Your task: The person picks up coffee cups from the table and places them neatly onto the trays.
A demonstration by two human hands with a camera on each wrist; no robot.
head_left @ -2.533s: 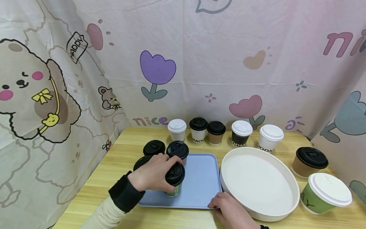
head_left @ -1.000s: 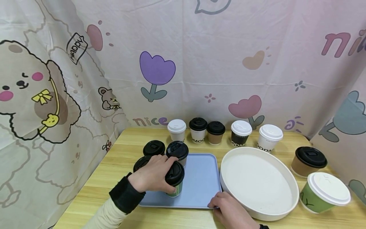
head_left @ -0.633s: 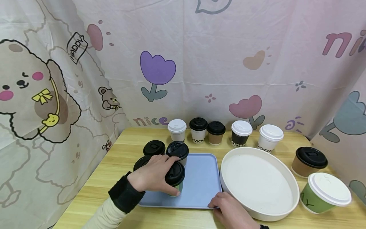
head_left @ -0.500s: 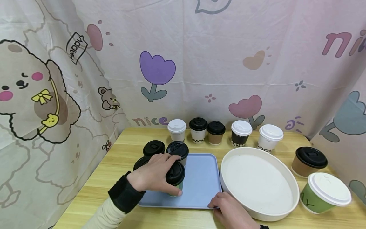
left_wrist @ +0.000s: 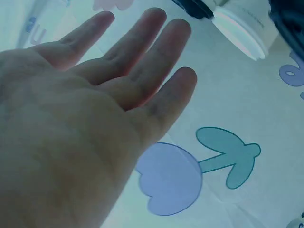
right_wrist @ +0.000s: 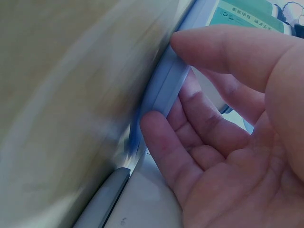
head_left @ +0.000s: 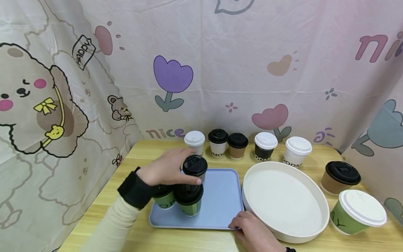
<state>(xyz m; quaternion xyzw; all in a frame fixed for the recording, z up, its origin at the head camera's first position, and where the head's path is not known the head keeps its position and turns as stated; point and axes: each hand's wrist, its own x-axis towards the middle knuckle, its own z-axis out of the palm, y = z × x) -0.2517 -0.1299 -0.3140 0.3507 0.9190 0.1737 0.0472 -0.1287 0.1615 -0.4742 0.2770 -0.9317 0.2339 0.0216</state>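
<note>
In the head view my left hand (head_left: 167,168) hovers over the black-lidded cups at the tray's left side, its thumb passing above the front green cup (head_left: 191,206). Fingers spread and palm bare, it holds nothing in the left wrist view. Beside the front cup stands another green paper cup (head_left: 165,200), its lid partly covered by the hand. Behind them is a cup with a black lid (head_left: 195,166); a further cup is hidden by the hand. My right hand (head_left: 252,229) pinches the near right corner of the blue tray (head_left: 221,196), as the right wrist view also shows.
A round white tray (head_left: 284,203) stands against the blue tray's right side. Several lidded cups line the back, including a black cup with white lid (head_left: 266,141). At the right are a brown cup (head_left: 333,183) and a large green cup (head_left: 352,217).
My left hand has come off the front green cup and moved up and away toward the back, uncovering both green cups. My right hand stays at the tray corner.
</note>
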